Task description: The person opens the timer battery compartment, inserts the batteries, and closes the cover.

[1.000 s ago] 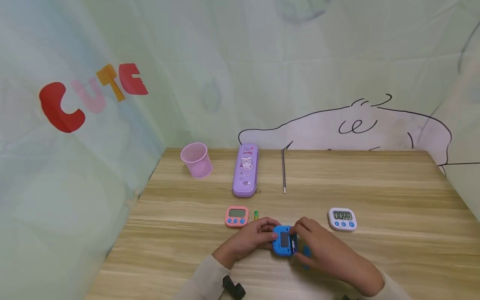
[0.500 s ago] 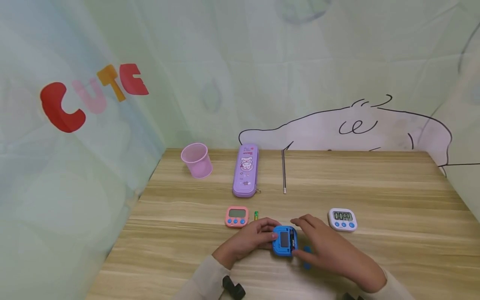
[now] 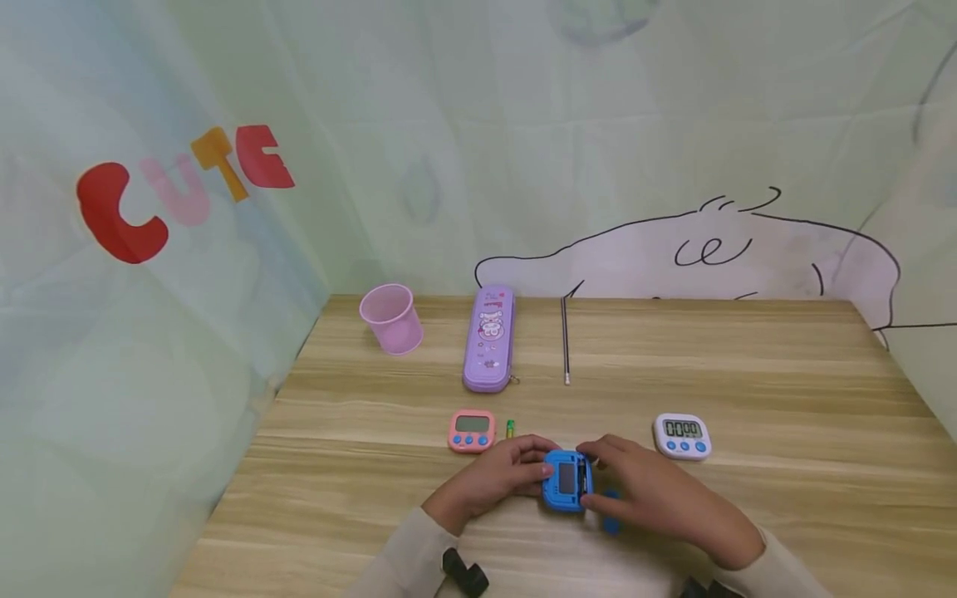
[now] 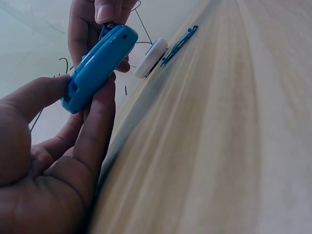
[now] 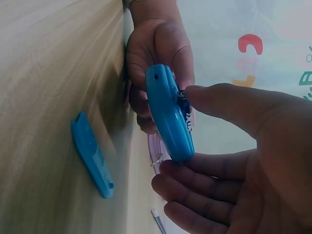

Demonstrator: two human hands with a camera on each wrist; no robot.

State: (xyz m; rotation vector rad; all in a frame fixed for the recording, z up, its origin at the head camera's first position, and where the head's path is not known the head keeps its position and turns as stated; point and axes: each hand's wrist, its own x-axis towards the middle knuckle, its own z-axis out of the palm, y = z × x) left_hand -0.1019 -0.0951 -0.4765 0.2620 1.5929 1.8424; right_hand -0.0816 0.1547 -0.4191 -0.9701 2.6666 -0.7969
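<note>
Face down, with its back compartment uncovered, a blue digital timer (image 3: 566,479) is held by my left hand (image 3: 499,475), thumb on the back and fingers beneath. A dark battery (image 5: 187,114) with white lettering lies in the slot, one end raised in the right wrist view. My right hand (image 3: 650,494) spans the slot: the thumb presses one end of the battery, the index finger touches the timer's other end. The blue battery cover (image 5: 92,153) lies on the table under my right hand. A green battery (image 3: 510,428) lies beyond my left hand.
A pink timer (image 3: 472,432) sits left of the green battery, a white timer (image 3: 683,437) to the right. Farther back are a pink cup (image 3: 396,328), a purple pencil case (image 3: 489,340) and a pencil (image 3: 566,340). Printed fabric hangs behind the wooden table (image 3: 785,374).
My right fingers first drew away from the timer's far corner, then came back to it. The battery now sits in a slightly different position in the slot. My left hand stays still.
</note>
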